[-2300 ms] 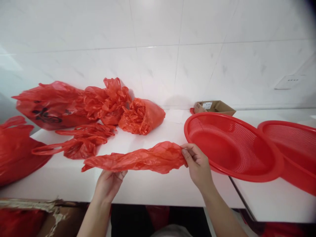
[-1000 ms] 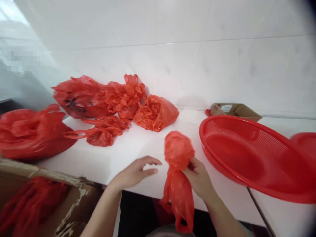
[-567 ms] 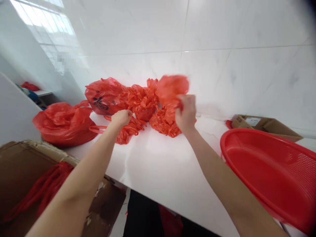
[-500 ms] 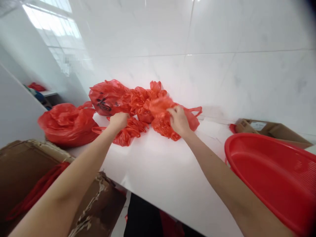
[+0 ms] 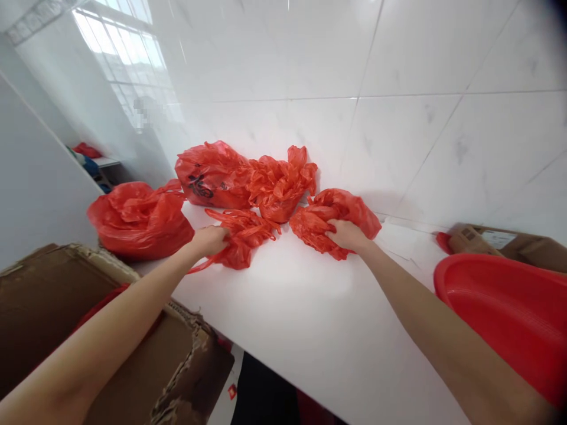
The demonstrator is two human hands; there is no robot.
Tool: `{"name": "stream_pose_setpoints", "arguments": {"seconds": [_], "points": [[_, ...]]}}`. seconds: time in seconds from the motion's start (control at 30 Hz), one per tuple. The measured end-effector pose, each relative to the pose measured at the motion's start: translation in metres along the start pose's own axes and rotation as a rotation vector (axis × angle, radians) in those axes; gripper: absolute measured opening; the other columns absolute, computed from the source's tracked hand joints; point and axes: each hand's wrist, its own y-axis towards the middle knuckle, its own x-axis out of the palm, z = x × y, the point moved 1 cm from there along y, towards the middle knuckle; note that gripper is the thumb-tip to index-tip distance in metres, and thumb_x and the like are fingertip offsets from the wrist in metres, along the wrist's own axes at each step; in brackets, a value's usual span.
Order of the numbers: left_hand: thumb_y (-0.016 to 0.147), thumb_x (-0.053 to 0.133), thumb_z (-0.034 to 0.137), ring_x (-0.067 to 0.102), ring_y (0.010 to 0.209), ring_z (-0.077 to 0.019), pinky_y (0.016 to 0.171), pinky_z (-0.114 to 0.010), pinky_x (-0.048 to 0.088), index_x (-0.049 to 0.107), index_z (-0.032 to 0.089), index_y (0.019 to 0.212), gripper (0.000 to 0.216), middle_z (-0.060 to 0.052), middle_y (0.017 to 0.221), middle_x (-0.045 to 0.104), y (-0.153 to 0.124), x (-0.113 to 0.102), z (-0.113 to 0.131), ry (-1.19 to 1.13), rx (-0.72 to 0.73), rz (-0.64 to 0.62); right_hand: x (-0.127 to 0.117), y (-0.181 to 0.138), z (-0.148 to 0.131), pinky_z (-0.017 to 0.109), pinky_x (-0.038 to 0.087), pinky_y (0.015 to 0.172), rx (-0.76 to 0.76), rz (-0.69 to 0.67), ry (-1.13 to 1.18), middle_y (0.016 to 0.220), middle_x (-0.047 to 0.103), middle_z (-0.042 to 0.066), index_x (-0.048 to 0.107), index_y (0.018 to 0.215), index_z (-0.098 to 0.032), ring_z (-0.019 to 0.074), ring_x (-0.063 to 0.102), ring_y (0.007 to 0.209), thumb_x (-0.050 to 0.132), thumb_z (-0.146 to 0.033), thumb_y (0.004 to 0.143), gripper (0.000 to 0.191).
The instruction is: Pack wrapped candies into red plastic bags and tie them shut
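Observation:
My left hand point(image 5: 210, 240) is closed on a crumpled bunch of red plastic bags point(image 5: 245, 235) lying on the white counter point(image 5: 292, 313). My right hand point(image 5: 348, 234) presses into a stuffed red bag point(image 5: 336, 212) near the tiled wall, fingers curled into its plastic. Behind these two lie a red bag with black print point(image 5: 208, 175) and a bunched red bag point(image 5: 283, 183).
A full red bag point(image 5: 135, 219) sits at the counter's left end. An open cardboard box point(image 5: 88, 330) with red bags inside stands lower left. A red plastic basket point(image 5: 509, 319) is at the right, with a small brown carton point(image 5: 505, 242) behind it.
My right hand gathered the stretched bag, carried it up and pushed it into the stuffed bag by the wall. My left hand reached forward and closed on the bunch of bags.

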Motion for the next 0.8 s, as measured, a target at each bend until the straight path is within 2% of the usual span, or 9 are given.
{"name": "stream_pose_setpoints", "arguments": {"seconds": [0.1, 0.17, 0.23, 0.3, 0.4, 0.5, 0.63, 0.73, 0.8], "points": [[0.075, 0.052, 0.035, 0.063, 0.089, -0.0275, 0.078, -0.033, 0.045, 0.067, 0.017, 0.092, 0.029, -0.012, 0.099, 0.070, -0.009, -0.011, 0.031, -0.125, 0.120, -0.039, -0.011, -0.036, -0.026, 0.042, 0.037, 0.092, -0.031, 0.266, -0.024, 0.123, 0.056, 0.015, 0.063, 0.118, -0.017, 0.0293, 0.053, 0.109, 0.056, -0.033, 0.088, 0.035], [0.078, 0.049, 0.036, 0.063, 0.086, -0.0228, 0.076, -0.029, 0.045, 0.066, 0.018, 0.094, 0.029, -0.008, 0.097, 0.071, -0.017, -0.015, 0.062, -0.222, 0.239, -0.087, -0.011, -0.069, -0.048, 0.043, 0.036, 0.095, -0.120, 0.421, 0.014, 0.117, 0.060, 0.013, 0.066, 0.110, -0.019, 0.0276, 0.052, 0.108, 0.054, -0.032, 0.089, 0.027], [0.080, 0.049, 0.036, 0.063, 0.081, -0.0201, 0.072, -0.026, 0.044, 0.065, 0.018, 0.094, 0.028, -0.005, 0.092, 0.071, -0.027, -0.018, 0.099, -0.302, 0.363, -0.149, -0.003, -0.101, -0.065, 0.038, 0.039, 0.091, -0.235, 0.391, 0.119, 0.105, 0.065, 0.009, 0.067, 0.101, -0.021, 0.0229, 0.057, 0.100, 0.054, -0.031, 0.090, 0.020], [0.081, 0.052, 0.038, 0.061, 0.075, -0.0184, 0.067, -0.025, 0.043, 0.065, 0.019, 0.092, 0.026, -0.003, 0.085, 0.069, -0.036, -0.019, 0.136, -0.358, 0.485, -0.210, 0.009, -0.127, -0.069, 0.034, 0.042, 0.086, -0.273, 0.250, 0.223, 0.101, 0.067, 0.006, 0.067, 0.100, -0.022, 0.0201, 0.059, 0.094, 0.056, -0.033, 0.089, 0.018], [0.080, 0.057, 0.039, 0.058, 0.072, -0.0163, 0.064, -0.024, 0.040, 0.067, 0.018, 0.088, 0.025, -0.002, 0.080, 0.068, -0.048, -0.020, 0.186, -0.421, 0.629, -0.274, 0.020, -0.154, -0.049, 0.031, 0.044, 0.078, -0.157, 0.128, 0.353, 0.095, 0.068, 0.003, 0.066, 0.095, -0.022, 0.0180, 0.060, 0.087, 0.054, -0.032, 0.090, 0.016], [0.083, 0.056, 0.039, 0.055, 0.068, -0.0144, 0.063, -0.023, 0.039, 0.069, 0.016, 0.083, 0.027, -0.002, 0.076, 0.067, -0.050, -0.020, 0.219, -0.499, 0.720, -0.333, 0.018, -0.177, -0.013, 0.028, 0.044, 0.072, 0.020, 0.150, 0.565, 0.084, 0.068, 0.000, 0.065, 0.086, -0.022, 0.0156, 0.059, 0.077, 0.052, -0.031, 0.089, 0.016], [0.083, 0.058, 0.041, 0.054, 0.064, -0.0128, 0.062, -0.022, 0.040, 0.068, 0.016, 0.075, 0.029, 0.001, 0.068, 0.063, -0.040, -0.016, 0.235, -0.625, 0.778, -0.421, 0.003, -0.210, 0.027, 0.026, 0.042, 0.064, 0.207, 0.272, 0.759, 0.072, 0.063, -0.001, 0.062, 0.077, -0.020, 0.0148, 0.055, 0.068, 0.056, -0.037, 0.085, 0.021], [0.082, 0.059, 0.045, 0.053, 0.064, -0.0129, 0.062, -0.022, 0.042, 0.066, 0.016, 0.072, 0.031, 0.001, 0.067, 0.061, -0.031, -0.005, 0.225, -0.734, 0.723, -0.399, -0.003, -0.235, 0.044, 0.026, 0.042, 0.065, 0.289, 0.388, 0.806, 0.073, 0.061, 0.000, 0.060, 0.076, -0.019, 0.0149, 0.055, 0.069, 0.057, -0.040, 0.085, 0.023], [0.084, 0.056, 0.049, 0.055, 0.066, -0.0143, 0.065, -0.025, 0.045, 0.065, 0.016, 0.073, 0.035, 0.000, 0.068, 0.062, -0.032, 0.009, 0.214, -0.809, 0.648, -0.345, -0.002, -0.248, 0.049, 0.026, 0.042, 0.064, 0.319, 0.411, 0.822, 0.071, 0.059, 0.000, 0.058, 0.076, -0.019, 0.0145, 0.053, 0.068, 0.057, -0.042, 0.085, 0.025]]}}
